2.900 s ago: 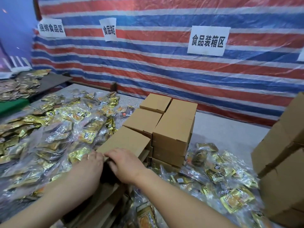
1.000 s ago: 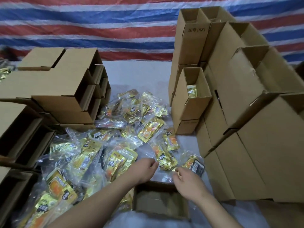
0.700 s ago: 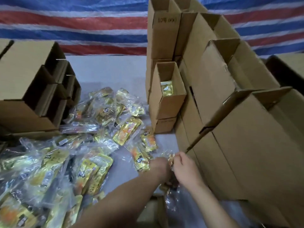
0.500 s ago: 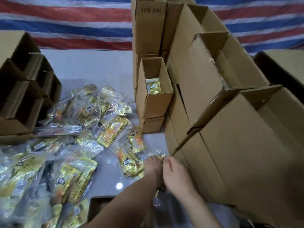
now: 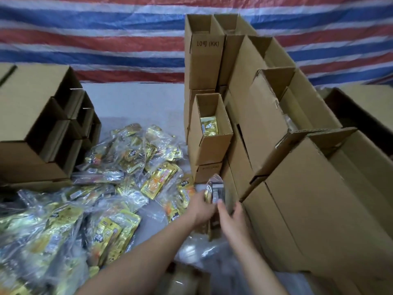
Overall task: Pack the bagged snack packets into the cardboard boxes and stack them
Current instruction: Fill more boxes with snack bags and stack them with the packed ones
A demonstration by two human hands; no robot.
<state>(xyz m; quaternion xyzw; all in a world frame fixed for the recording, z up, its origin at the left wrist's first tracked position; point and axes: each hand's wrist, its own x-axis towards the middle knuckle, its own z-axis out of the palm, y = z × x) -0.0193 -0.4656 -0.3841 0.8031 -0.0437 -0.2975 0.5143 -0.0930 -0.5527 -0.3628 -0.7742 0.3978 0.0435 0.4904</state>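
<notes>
Crinkly clear-bagged packets [image 5: 214,191] (gold foil) between hands [image 5: 219,211]

Grey table [image 5: 136,101], heaped bagged snack packets [image 5: 131,158], stacked cardboard boxes [image 5: 297,188] either side

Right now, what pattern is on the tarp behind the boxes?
Horizontal red, white and blue stripes on the tarp; the head view shows it clearly.

Your left hand [image 5: 203,207] and right hand [image 5: 230,218] cover the lower part of the bagged packet [image 5: 214,191], and motion blurs it. The near box [image 5: 187,279] is cut off by the bottom edge. The print on the pile of packets [image 5: 119,188] is too small to read.
</notes>
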